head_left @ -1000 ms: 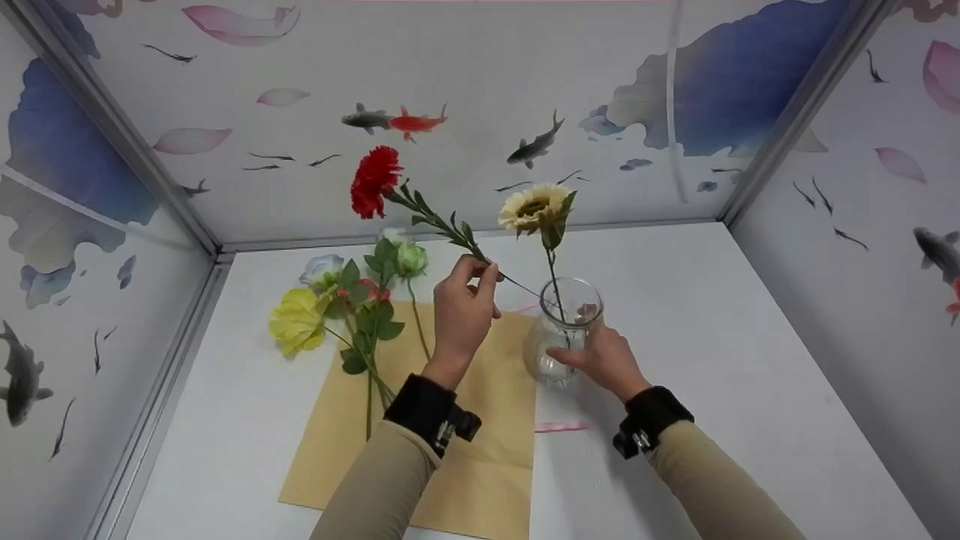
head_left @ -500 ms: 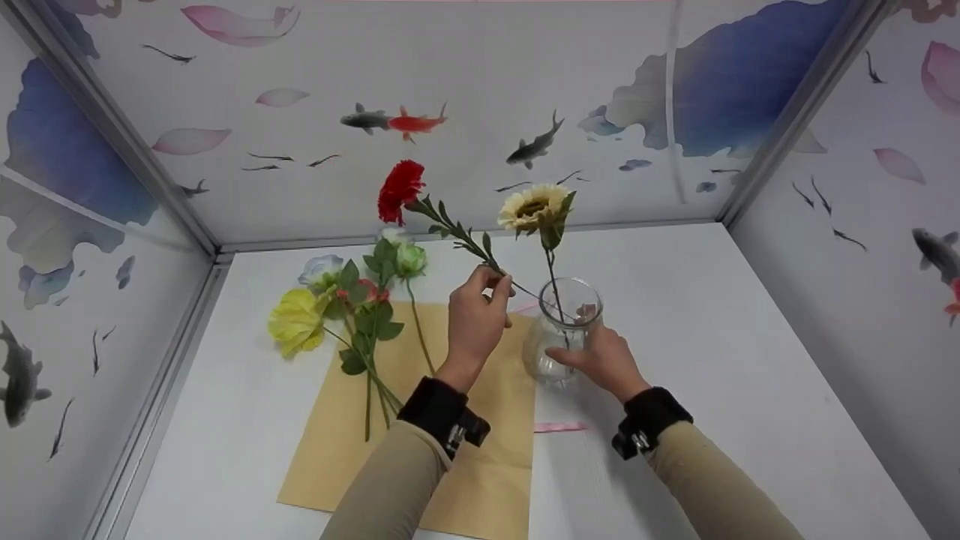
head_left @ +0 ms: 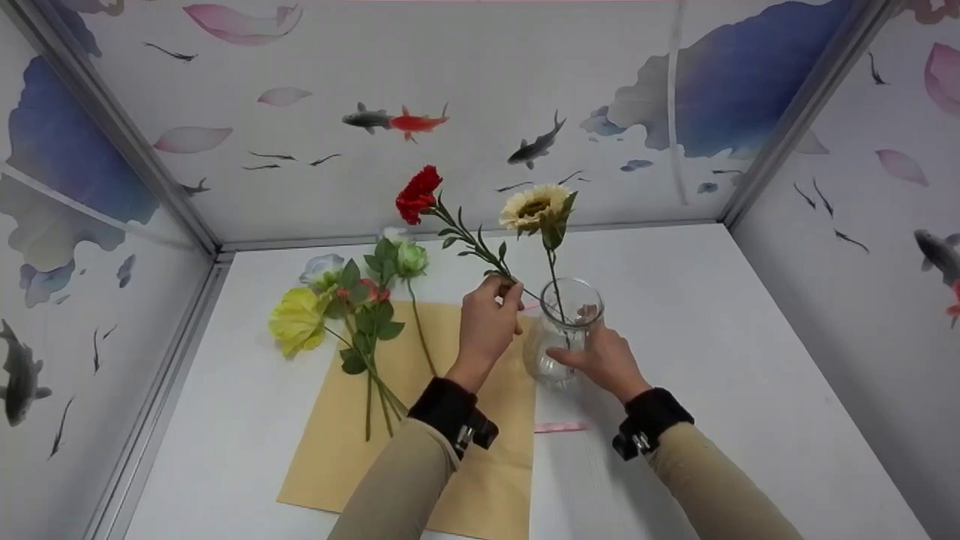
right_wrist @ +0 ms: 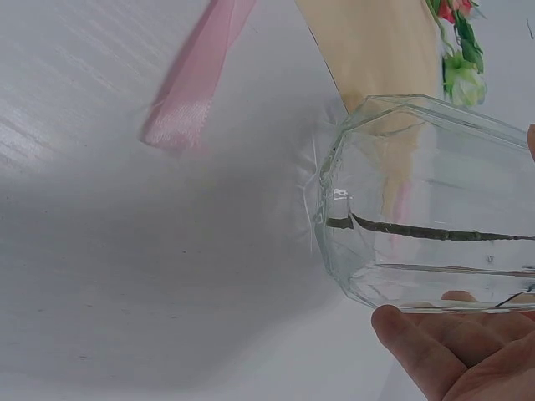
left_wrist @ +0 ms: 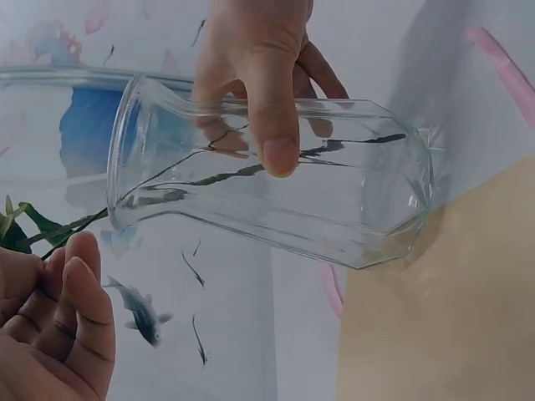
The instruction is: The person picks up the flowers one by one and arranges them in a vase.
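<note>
pinching red flower low on its stem w/ left hand, thumb & fingertips pressed together, just l of the rim. gripping glass vase round the body w/ right hand, thumb on near side, other fingers wrapped behind. see red flower leaning up & l, bloom well apart from vase, lower stem slanting over the rim & apparently into the neck; can't pin down the tip's exact spot. note cream flower alr standing in vase thru same mouth, so poss snag there

to do this well: hold vase steady & roughly upright on counter, w/ firm but not hard squeeze on slick glass. lift the bloom to get stem steeper b4 pushing, then feed down in short strokes, re-pinching higher each time. ease along beside the cream stem w/o dragging it. guide leaves past the rim gently; expect a catch there. avoid brushing yellow flower & green flower, both lying off to l, near brown paper; leave pink ribbon be, near vase base
</note>
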`<act>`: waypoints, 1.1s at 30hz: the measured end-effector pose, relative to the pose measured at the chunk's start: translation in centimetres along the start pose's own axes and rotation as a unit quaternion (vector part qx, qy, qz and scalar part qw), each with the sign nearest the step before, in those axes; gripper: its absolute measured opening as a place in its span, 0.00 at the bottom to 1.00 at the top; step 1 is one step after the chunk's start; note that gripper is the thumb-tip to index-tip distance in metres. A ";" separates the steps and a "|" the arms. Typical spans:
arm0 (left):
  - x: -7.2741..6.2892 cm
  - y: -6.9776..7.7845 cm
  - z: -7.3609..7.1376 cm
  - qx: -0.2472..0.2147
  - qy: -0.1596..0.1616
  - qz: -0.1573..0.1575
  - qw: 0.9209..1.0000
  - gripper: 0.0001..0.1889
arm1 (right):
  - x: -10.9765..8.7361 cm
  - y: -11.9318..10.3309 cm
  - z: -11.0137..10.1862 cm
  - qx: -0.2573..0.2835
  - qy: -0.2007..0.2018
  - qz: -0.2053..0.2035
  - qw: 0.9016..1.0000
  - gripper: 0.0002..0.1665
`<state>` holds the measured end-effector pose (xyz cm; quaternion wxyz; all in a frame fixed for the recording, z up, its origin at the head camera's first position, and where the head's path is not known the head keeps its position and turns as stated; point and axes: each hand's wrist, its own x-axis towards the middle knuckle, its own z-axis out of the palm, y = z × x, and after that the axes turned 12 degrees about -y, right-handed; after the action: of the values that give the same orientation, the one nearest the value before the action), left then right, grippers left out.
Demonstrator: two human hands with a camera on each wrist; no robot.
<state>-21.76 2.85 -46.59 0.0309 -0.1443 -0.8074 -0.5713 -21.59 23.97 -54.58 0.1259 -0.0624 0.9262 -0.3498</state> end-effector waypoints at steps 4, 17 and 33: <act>0.0 0.0 0.5 -0.014 -0.014 -0.016 1.000 0.07 | 0.0 0.2 0.0 0.003 0.002 0.001 1.000 0.63; 0.2 -0.2 1.8 -0.067 -0.058 -0.089 0.992 0.08 | 0.0 0.1 0.0 0.004 0.001 0.003 1.000 0.63; 1.0 -0.5 2.3 -0.082 -0.056 -0.114 0.988 0.05 | -0.1 0.0 -0.1 -0.002 0.004 -0.010 1.000 0.62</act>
<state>-22.59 5.06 -47.63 -0.0918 -0.0853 -0.7691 -0.6267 -21.48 24.05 -54.50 0.1185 -0.0703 0.9268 -0.3493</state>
